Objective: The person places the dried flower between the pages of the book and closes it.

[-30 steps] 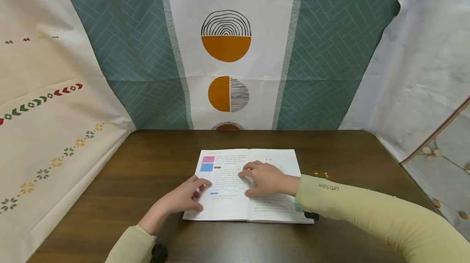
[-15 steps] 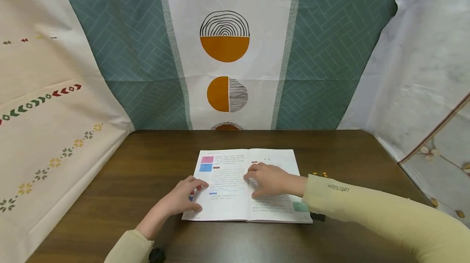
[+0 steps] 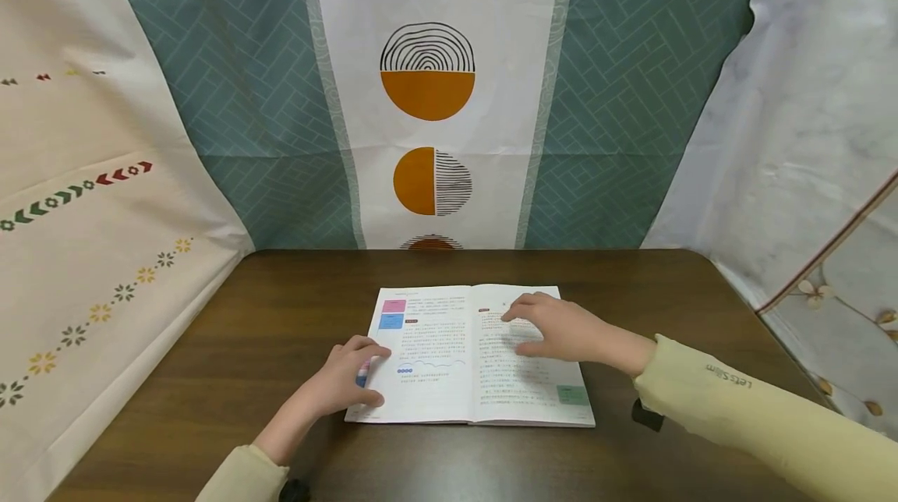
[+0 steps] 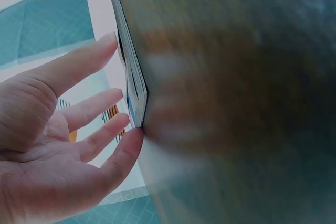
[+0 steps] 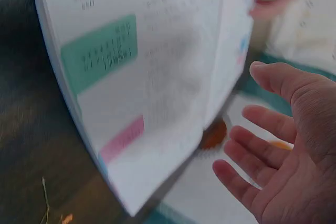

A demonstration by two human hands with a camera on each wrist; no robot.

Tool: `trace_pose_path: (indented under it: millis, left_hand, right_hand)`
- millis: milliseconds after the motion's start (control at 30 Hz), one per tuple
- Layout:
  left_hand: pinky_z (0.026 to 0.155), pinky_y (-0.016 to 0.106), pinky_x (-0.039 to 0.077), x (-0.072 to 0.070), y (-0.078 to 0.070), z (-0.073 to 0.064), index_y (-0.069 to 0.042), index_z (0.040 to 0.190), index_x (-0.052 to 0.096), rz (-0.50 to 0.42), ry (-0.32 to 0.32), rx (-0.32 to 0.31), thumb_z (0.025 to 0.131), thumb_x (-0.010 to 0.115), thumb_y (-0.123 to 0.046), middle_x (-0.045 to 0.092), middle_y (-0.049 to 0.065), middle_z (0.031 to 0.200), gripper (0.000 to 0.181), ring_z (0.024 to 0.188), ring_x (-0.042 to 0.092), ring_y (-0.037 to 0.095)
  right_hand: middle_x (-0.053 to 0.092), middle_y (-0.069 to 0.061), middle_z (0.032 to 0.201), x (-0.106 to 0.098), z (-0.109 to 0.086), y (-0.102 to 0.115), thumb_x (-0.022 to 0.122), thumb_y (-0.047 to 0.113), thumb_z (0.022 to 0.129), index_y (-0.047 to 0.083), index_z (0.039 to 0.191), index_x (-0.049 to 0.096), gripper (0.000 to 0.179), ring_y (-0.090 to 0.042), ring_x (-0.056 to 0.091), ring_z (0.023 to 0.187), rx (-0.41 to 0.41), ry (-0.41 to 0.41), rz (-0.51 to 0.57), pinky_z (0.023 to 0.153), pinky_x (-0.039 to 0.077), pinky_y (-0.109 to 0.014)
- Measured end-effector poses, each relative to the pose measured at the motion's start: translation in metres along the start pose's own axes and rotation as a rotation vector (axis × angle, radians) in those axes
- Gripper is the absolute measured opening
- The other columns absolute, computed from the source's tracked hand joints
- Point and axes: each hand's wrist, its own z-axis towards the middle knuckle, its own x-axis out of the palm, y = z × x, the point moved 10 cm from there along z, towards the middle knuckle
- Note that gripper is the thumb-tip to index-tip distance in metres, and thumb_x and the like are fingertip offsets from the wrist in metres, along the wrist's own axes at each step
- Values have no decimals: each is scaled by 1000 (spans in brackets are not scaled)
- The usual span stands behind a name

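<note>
Left hand lay at left edge of open book, fingers spread, at least one tip touching border; light contact probably best there, firm enough to prevent sliding, soft enough to avoid creases

Book lay flat on desk, about midway between far corners, set in from far edge

Right hand hung over right page, fingers parted, pinching nothing; any touch there probably wanted flat, even pressure rather than nails, to spare print
</note>
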Motion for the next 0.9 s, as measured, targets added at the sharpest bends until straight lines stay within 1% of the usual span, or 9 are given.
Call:
trace_pose_path:
  millis: [133,167,300,367,400,567,667,733,900]
  left_hand:
    - [94,53,47,-1,2,-2,-10,128,64,-4,-6,-16,67,90,-16,50,15,138,66,118,43,36]
    - [94,54,47,-1,2,-1,-10,128,64,-6,-5,-15,67,90,-16,50,16,138,66,118,43,37]
    - [95,56,48,0,3,0,-9,129,62,-8,7,-10,67,90,-18,48,17,141,68,119,44,37]
    - [95,56,48,1,3,1,-9,130,62,-2,14,-11,68,89,-18,48,17,141,68,118,44,37]
    - [95,56,48,1,3,2,-9,129,62,-2,17,-11,68,89,-18,48,17,141,68,118,44,37]
    - [95,57,48,1,3,1,-8,129,63,0,30,-9,69,88,-16,49,18,140,66,117,45,39]
    - [95,57,48,1,2,1,-7,129,63,-2,34,-5,69,88,-15,49,19,139,65,117,45,39]
    - [95,57,48,0,1,1,-7,129,63,1,35,-5,69,88,-15,49,19,139,65,117,45,39]
    - [95,57,48,1,2,2,-8,129,63,14,31,-11,68,89,-16,49,18,139,66,117,45,38]
  right_hand:
    - [61,-9,132,-19,-9,-18,76,29,85,13,126,66,45,-29,59,121,53,-59,10,95,53,-47]
    - [62,-9,132,-23,-11,-23,77,28,85,14,126,66,44,-28,61,118,66,-74,10,93,55,-46]
    - [64,-8,127,-39,-23,-41,78,24,84,14,122,68,41,-25,63,109,70,-146,-18,87,56,-42]
    - [65,-8,125,-44,-30,-50,78,22,84,13,120,68,39,-23,64,104,67,-175,-25,82,56,-40]
    - [65,-8,124,-45,-33,-55,78,21,84,12,120,69,38,-23,64,102,70,-186,-27,82,56,-40]
    - [65,-10,123,-47,-48,-80,75,20,87,12,120,69,35,-20,66,92,107,-206,-29,76,55,-39]
    - [66,-11,122,-45,-55,-93,75,21,87,12,119,69,34,-18,66,88,134,-221,-33,73,54,-38]
    - [66,-11,122,-43,-59,-100,74,20,87,11,119,69,34,-16,66,82,149,-228,-30,70,53,-36]
    - [67,-12,118,-36,-69,-113,75,19,86,9,116,70,32,-23,68,88,185,-240,-36,66,52,-37]
